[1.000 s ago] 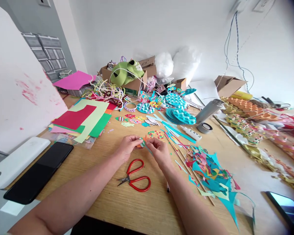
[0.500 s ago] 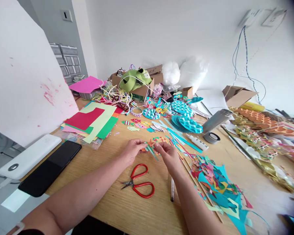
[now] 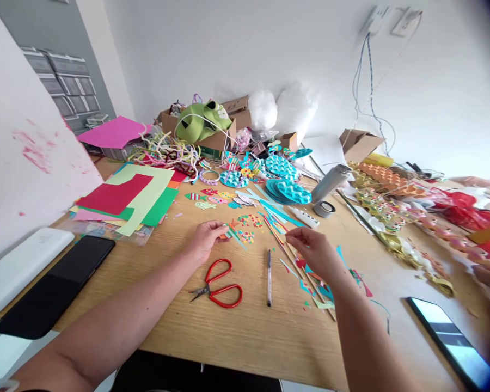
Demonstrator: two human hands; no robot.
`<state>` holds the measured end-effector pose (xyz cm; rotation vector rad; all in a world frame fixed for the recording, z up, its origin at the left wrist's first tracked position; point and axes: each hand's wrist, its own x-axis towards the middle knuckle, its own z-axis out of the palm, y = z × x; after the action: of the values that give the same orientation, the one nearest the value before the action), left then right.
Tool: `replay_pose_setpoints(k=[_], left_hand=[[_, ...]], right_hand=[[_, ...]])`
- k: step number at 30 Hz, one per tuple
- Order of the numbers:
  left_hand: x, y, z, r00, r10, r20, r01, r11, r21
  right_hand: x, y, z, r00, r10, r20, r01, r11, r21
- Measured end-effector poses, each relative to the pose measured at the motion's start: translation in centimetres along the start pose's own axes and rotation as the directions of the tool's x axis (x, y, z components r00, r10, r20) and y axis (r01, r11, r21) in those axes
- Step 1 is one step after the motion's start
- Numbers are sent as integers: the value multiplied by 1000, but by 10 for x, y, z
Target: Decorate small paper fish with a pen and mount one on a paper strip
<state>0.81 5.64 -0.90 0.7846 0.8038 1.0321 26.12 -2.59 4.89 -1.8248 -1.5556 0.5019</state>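
Note:
My left hand [image 3: 206, 239] is closed, pinching an orange paper piece with thin green strips [image 3: 237, 236] that stick out to the right. Over the paper scraps, my right hand [image 3: 310, 245] has its fingertips pressed together; anything between them is too small to make out. Red-handled scissors [image 3: 218, 289] lie below my left hand, blades pointing left. A pen [image 3: 269, 277] rests on the table between my forearms. Small coloured paper dots [image 3: 250, 220] are spread just beyond my hands. Farther back lie several paper fish cut-outs [image 3: 216, 200].
Coloured paper sheets [image 3: 110, 193] are stacked at left, near a black phone [image 3: 57, 286] and a white power bank [image 3: 28, 267]. Turquoise egg-tray pieces [image 3: 288, 190], a glue tube [image 3: 305, 216] and a metal bottle [image 3: 330, 184] stand or lie beyond. Another phone [image 3: 449, 340] lies at right.
My right hand has come away from the paper in my left hand and moved right. The view has turned right, bringing the right-hand phone into sight.

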Motion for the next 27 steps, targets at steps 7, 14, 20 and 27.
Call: replay_pose_setpoints(k=[7,14,20,27], left_hand=[[0,-1,0,1000,25,-9,-25,1000,-10],[2,-2,-1,1000,20,-3,-20,1000,-1],[4,-4,-3,1000,23,-3,-23,1000,-17],[4,-4,-3,1000,24,19,-23,999,-44]], right_hand=[[-49,34,7,999,-7,36,21,912,-410],[-59,46,19,999,42,24,-21,833,-553],[-60,51,23,999,30,18,-15,828,-560],[-57,46,16,998,13,-68,-43,889,-456]])
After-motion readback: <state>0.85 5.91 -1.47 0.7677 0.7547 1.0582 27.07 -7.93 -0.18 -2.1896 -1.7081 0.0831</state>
